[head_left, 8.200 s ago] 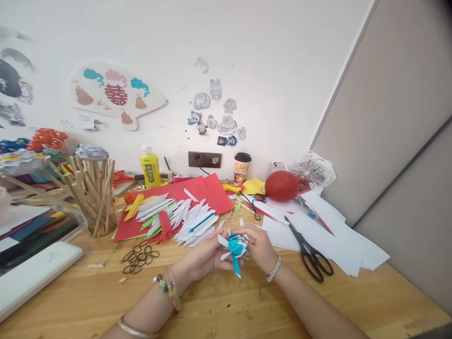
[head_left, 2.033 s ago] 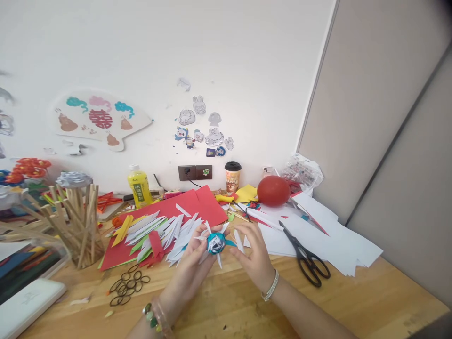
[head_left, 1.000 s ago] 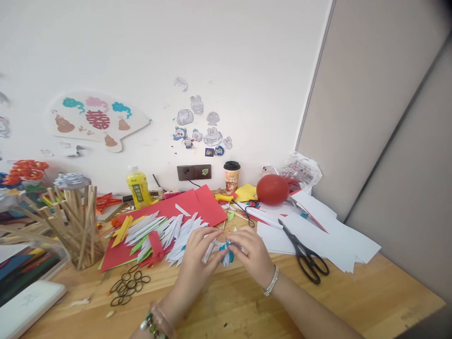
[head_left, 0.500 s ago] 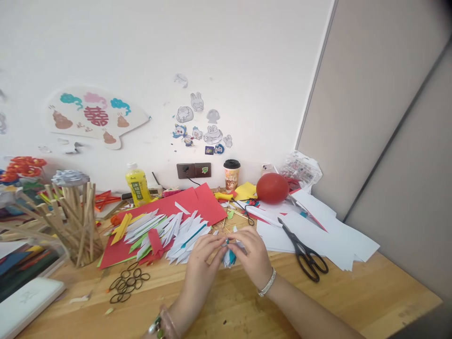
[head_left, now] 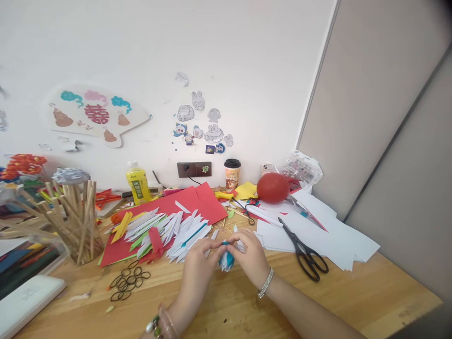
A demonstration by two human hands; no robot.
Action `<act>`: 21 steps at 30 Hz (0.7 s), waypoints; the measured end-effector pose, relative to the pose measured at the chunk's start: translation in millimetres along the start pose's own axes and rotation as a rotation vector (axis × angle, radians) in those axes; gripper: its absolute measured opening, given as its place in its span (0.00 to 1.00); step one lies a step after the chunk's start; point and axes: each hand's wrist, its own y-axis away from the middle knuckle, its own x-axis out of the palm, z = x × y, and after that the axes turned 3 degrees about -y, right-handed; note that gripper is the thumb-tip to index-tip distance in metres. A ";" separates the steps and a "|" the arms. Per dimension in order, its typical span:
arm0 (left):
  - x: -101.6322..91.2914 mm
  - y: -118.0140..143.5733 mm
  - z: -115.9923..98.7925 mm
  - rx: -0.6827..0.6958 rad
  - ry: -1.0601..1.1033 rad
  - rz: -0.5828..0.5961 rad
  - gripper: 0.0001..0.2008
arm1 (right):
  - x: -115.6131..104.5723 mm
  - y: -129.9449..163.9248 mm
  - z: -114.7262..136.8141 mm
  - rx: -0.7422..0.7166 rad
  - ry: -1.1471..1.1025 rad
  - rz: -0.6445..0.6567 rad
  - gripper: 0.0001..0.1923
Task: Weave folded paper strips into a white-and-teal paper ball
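Between my two hands, just above the wooden table point(head_left: 169, 301), is a small blue-and-white folded paper piece point(head_left: 226, 262). My left hand point(head_left: 202, 261) pinches its upper end from the left, thumb and forefinger together. From the other side my right hand point(head_left: 250, 256) pinches the same end, fingertips almost meeting the left ones. The paper's lower part hangs out below the fingers and shows blue and white folds. Left of my hands lies a heap of folded white paper strips point(head_left: 189, 235). Black scissors point(head_left: 303, 249) rest on white sheets to the right.
Black rubber bands point(head_left: 129, 282) lie at the front left, near a cup of wooden sticks point(head_left: 79, 230). Toward the wall stand a yellow drink bottle point(head_left: 138, 183), a lidded paper cup point(head_left: 232, 175) and a red balloon point(head_left: 272, 187). White paper sheets point(head_left: 328, 235) spread rightward.
My fingers have shifted slightly on the paper piece, and more of its blue-and-white body now shows below them. Both hands stay close together in the same place.
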 end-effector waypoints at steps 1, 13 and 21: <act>-1.1 -0.7 -1.5 -0.009 -0.025 0.007 0.04 | -0.2 -0.3 0.0 0.033 -0.011 0.009 0.03; -9.2 -7.7 -6.2 -0.015 -0.259 0.179 0.09 | 2.5 -1.7 -7.7 0.313 -0.277 0.136 0.04; -13.9 -17.1 2.1 -0.081 0.015 0.544 0.13 | 1.2 -2.1 -5.8 0.554 -0.560 0.248 0.13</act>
